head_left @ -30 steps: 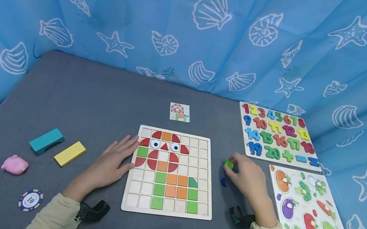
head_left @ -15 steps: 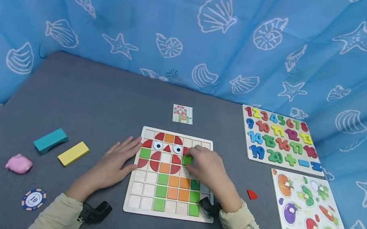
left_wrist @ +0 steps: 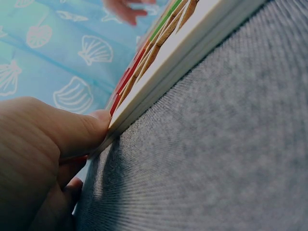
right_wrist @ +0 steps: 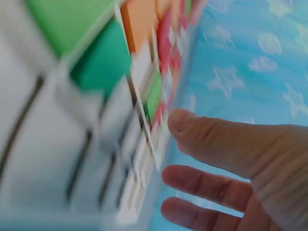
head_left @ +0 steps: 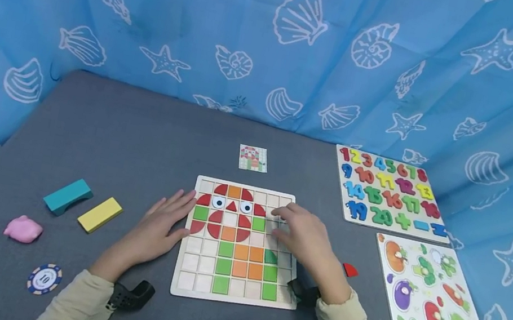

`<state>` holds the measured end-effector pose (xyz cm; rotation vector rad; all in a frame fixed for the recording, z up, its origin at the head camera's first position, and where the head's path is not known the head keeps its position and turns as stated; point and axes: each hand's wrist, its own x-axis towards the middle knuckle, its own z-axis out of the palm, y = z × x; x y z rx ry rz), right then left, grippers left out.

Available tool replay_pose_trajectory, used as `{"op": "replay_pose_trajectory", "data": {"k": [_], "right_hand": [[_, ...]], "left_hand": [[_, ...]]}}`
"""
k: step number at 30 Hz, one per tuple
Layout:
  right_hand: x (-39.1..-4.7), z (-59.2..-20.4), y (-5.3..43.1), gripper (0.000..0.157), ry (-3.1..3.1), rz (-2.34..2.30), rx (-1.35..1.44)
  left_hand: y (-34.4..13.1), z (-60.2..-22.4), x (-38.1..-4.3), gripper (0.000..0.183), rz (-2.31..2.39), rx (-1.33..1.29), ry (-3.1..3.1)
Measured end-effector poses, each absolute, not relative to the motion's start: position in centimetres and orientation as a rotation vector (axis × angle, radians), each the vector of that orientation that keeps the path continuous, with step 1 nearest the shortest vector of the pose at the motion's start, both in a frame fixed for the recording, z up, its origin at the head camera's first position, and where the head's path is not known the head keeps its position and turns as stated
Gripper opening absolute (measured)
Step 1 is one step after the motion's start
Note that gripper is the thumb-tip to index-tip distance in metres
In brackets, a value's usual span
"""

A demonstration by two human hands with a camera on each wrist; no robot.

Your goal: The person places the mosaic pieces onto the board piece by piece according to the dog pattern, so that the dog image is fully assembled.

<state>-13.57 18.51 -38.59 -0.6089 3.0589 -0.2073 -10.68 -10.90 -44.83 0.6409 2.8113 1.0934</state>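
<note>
A white wooden grid board lies on the grey table, its squares partly filled with red, orange and green tiles and two eye pieces. At its left edge rests my left hand, fingers extended; the left wrist view shows the thumb against the board's side. My right hand hovers over the board's right columns, holding nothing, with thumb and fingers apart in the right wrist view. Just left of its fingertips a green square tile sits in the grid. A red quarter-round piece lies beside the right forearm.
Behind the board lies a small picture card. At right are a number puzzle and a vegetable puzzle. A teal block, yellow block, pink pig and poker chip lie at left.
My right hand picked up the green tile beside the board, carried it left onto the grid and let go, then drew back slightly right. My left hand stayed at the board's edge.
</note>
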Motion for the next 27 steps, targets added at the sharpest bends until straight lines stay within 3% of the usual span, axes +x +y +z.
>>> {"op": "replay_pose_trajectory", "data": {"k": [13, 16, 22, 27], "right_hand": [[-9.1, -38.4, 30.1, 0.044, 2.95, -0.13, 0.141], [-8.7, -38.9, 30.6, 0.041, 2.933, -0.154, 0.142], [-8.6, -39.6, 30.2, 0.017, 3.043, -0.222, -0.08], [-8.6, -39.7, 29.4, 0.026, 3.034, -0.25, -0.19]], "left_hand": [[-11.2, -44.6, -10.8, 0.063, 1.071, 0.632, 2.806], [-11.2, -44.7, -10.8, 0.063, 1.066, 0.626, 2.803], [-11.1, -44.9, -10.8, 0.063, 1.063, 0.623, 2.801], [-11.0, -44.9, -10.8, 0.062, 1.069, 0.635, 2.803]]}}
